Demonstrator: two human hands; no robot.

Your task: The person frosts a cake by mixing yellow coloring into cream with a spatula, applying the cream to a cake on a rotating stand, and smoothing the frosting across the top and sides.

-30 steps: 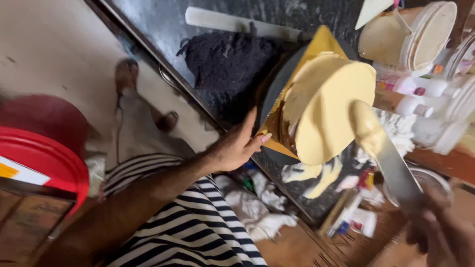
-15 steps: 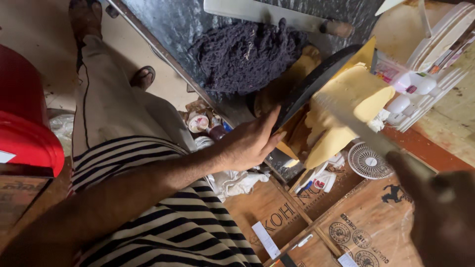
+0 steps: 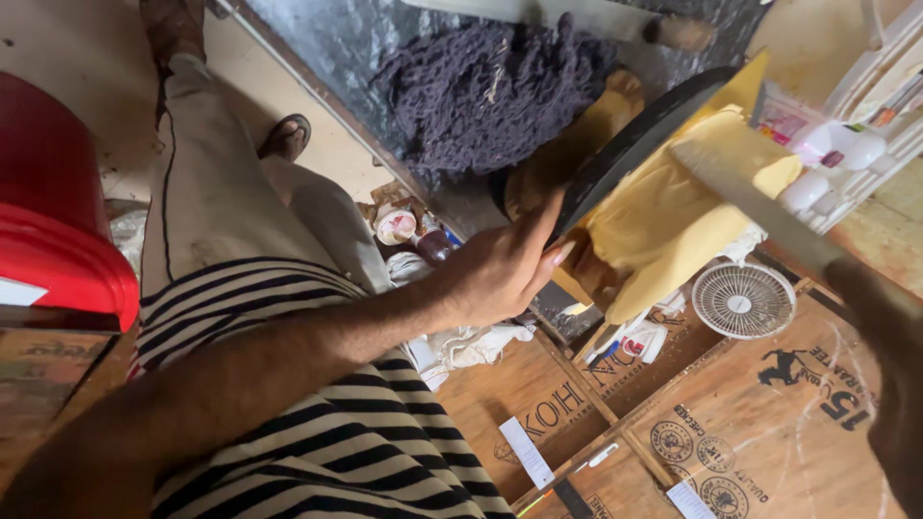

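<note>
The dark board (image 3: 635, 144) — a flat, round-edged slab loaded with pale yellow putty (image 3: 673, 216) — stands tilted almost on edge, its long axis slanting from lower left up to upper right, with the loaded face turned to the right and downward. It hangs in the upper middle of the view, above the wooden crates (image 3: 769, 423) and just in front of the grey stone counter (image 3: 365, 48). The left hand (image 3: 500, 274) grips the board's lower edge, thumb on the dark back and fingers curled round to the putty side. A long flat blade (image 3: 760, 207) lies across the putty, its length running from upper left down to lower right, the tip pointing up and left. The right hand (image 3: 889, 365) closes about the blade's lower end at the frame's right edge, blurred and partly cut off.

Below, the person's striped shirt (image 3: 317, 423) fills the lower left. A red bucket (image 3: 53, 231) sits at far left, a dark crumpled cloth (image 3: 481, 86) on the counter, and a small white fan (image 3: 742, 300) lies on the crates — just beside the putty's lower edge.
</note>
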